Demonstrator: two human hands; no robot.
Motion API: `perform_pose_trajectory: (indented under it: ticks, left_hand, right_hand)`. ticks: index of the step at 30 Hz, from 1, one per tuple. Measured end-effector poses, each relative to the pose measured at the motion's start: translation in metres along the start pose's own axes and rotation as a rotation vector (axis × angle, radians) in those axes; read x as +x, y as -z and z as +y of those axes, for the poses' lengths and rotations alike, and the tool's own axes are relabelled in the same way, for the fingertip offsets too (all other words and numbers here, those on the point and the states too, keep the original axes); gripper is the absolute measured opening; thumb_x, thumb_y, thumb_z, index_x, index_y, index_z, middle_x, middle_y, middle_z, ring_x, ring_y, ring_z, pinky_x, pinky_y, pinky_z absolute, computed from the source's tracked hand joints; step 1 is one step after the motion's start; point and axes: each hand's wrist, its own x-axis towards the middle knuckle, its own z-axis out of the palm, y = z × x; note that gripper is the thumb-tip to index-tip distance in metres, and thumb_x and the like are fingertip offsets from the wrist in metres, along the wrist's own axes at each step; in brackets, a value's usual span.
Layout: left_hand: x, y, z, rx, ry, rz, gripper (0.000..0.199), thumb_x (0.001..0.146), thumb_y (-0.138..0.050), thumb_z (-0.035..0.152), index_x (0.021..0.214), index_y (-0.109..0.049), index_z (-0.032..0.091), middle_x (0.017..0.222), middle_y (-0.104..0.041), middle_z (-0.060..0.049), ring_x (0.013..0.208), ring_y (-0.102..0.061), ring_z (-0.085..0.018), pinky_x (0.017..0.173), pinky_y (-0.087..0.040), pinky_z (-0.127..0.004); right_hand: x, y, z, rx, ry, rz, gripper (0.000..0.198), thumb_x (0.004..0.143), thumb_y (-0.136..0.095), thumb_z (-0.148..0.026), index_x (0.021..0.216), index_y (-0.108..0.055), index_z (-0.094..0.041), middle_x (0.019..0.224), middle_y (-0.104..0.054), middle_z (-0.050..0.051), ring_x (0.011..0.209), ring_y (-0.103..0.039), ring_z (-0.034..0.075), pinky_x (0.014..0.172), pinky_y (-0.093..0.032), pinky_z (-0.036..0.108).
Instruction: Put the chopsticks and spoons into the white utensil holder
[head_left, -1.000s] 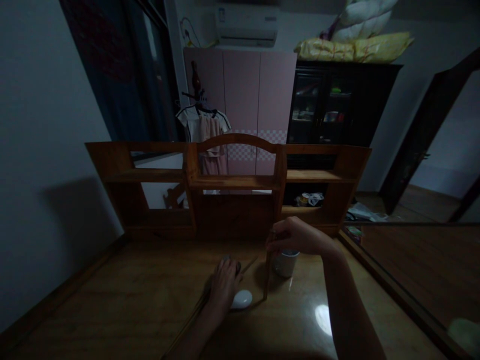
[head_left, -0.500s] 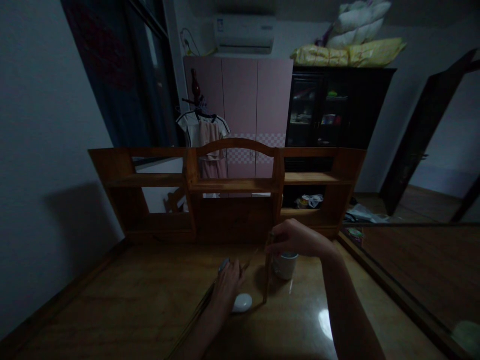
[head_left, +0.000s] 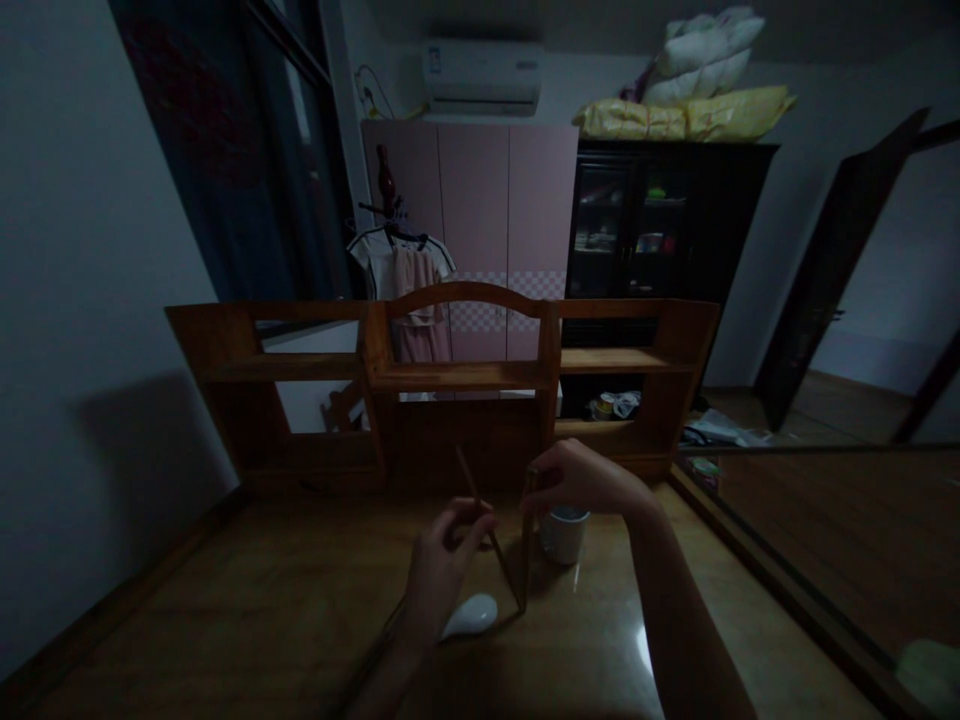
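Note:
My left hand (head_left: 439, 565) pinches a thin brown chopstick (head_left: 504, 560), which leans with its top to the left and its lower end on the tabletop. My right hand (head_left: 581, 480) grips the top of another chopstick (head_left: 527, 550), held nearly upright; whether it is one or a pair I cannot tell. The two lower ends meet on the table. A white spoon (head_left: 478, 612) lies beside my left wrist. Just behind the upright chopstick stands a pale cup (head_left: 567, 537), partly covered by my right hand. Thin dark lines show beside my left forearm, too dim to name.
A wooden shelf unit (head_left: 465, 377) stands along the far edge of the glossy wooden table (head_left: 300, 600). A raised wooden rim (head_left: 757, 570) borders the table's right side. Beyond are a pink wardrobe (head_left: 476, 200) and a dark cabinet (head_left: 727, 220).
My left hand has risen and turned, bringing its chopstick from a blurred, low position to a leaning one against the table. More of the spoon shows. My right hand stays nearly in place.

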Motion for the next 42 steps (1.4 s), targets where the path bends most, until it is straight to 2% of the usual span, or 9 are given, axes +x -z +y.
perform_pose_trajectory:
  ticks: [6, 11, 15, 19, 25, 35, 39, 42]
  left_hand:
    - [-0.002, -0.022, -0.035, 0.031, -0.021, 0.016, 0.023, 0.078, -0.068, 0.039, 0.090, -0.072, 0.019, 0.090, -0.072, -0.004, 0.078, -0.069, -0.020, 0.067, -0.057, -0.027]
    - [-0.008, -0.028, -0.035, 0.050, -0.107, -0.038, 0.018, 0.080, -0.068, 0.034, 0.092, -0.074, 0.021, 0.093, -0.072, -0.004, 0.088, -0.068, -0.020, 0.078, -0.055, -0.028]
    - [-0.013, -0.031, -0.038, 0.032, -0.048, -0.042, 0.020, 0.078, -0.068, 0.029, 0.096, -0.074, 0.022, 0.096, -0.074, -0.004, 0.088, -0.069, -0.022, 0.078, -0.056, -0.031]
    - [-0.017, -0.034, -0.047, 0.048, 0.023, -0.120, 0.021, 0.078, -0.067, 0.026, 0.097, -0.075, 0.022, 0.095, -0.076, -0.004, 0.085, -0.071, -0.023, 0.078, -0.057, -0.033]
    - [-0.021, -0.038, -0.050, -0.005, 0.071, -0.205, 0.021, 0.079, -0.067, 0.031, 0.096, -0.076, 0.022, 0.093, -0.076, -0.004, 0.085, -0.071, -0.024, 0.076, -0.056, -0.031]
    - [-0.020, -0.041, -0.057, -0.070, 0.121, -0.228, 0.026, 0.076, -0.068, 0.037, 0.092, -0.077, 0.019, 0.092, -0.076, -0.006, 0.089, -0.070, -0.028, 0.080, -0.055, -0.037]
    - [-0.021, -0.039, -0.054, 0.010, 0.108, -0.199, 0.027, 0.078, -0.066, 0.040, 0.093, -0.076, 0.019, 0.094, -0.076, -0.005, 0.089, -0.070, -0.026, 0.079, -0.056, -0.035]
    - [-0.019, -0.030, -0.046, 0.062, 0.024, -0.027, 0.029, 0.085, -0.058, 0.042, 0.096, -0.072, 0.020, 0.098, -0.075, -0.006, 0.090, -0.069, -0.023, 0.079, -0.054, -0.033]
  right_hand:
    - [0.000, -0.001, 0.001, -0.016, -0.020, 0.032, 0.030, 0.076, -0.070, -0.045, 0.075, -0.073, -0.015, 0.068, -0.072, 0.003, 0.064, -0.066, 0.016, 0.052, -0.043, 0.020]
    - [0.004, -0.005, 0.003, 0.008, -0.040, 0.027, 0.034, 0.076, -0.071, -0.047, 0.074, -0.073, -0.014, 0.068, -0.072, 0.004, 0.065, -0.066, 0.017, 0.051, -0.043, 0.020]
    - [0.005, -0.006, 0.002, 0.000, -0.041, 0.018, 0.032, 0.076, -0.070, -0.047, 0.075, -0.073, -0.015, 0.068, -0.072, 0.004, 0.066, -0.067, 0.017, 0.051, -0.043, 0.020]
    - [0.003, -0.004, 0.000, -0.002, -0.048, 0.000, 0.031, 0.076, -0.071, -0.046, 0.074, -0.072, -0.015, 0.069, -0.073, 0.004, 0.067, -0.068, 0.017, 0.052, -0.044, 0.020]
    - [0.001, -0.002, -0.003, 0.003, -0.050, -0.024, 0.031, 0.076, -0.071, -0.046, 0.076, -0.073, -0.015, 0.070, -0.073, 0.004, 0.067, -0.068, 0.017, 0.053, -0.045, 0.020]
    - [0.002, -0.003, -0.002, 0.031, -0.052, -0.037, 0.030, 0.077, -0.070, -0.045, 0.081, -0.074, -0.015, 0.072, -0.073, 0.004, 0.069, -0.068, 0.018, 0.056, -0.047, 0.022]
    - [0.002, -0.003, -0.001, 0.074, -0.033, -0.038, 0.030, 0.078, -0.069, -0.044, 0.081, -0.073, -0.015, 0.072, -0.072, 0.004, 0.069, -0.068, 0.018, 0.058, -0.049, 0.023]
    - [-0.001, 0.003, -0.003, 0.216, 0.000, 0.082, 0.035, 0.080, -0.067, -0.041, 0.105, -0.067, -0.017, 0.075, -0.070, 0.003, 0.070, -0.068, 0.018, 0.062, -0.052, 0.024]
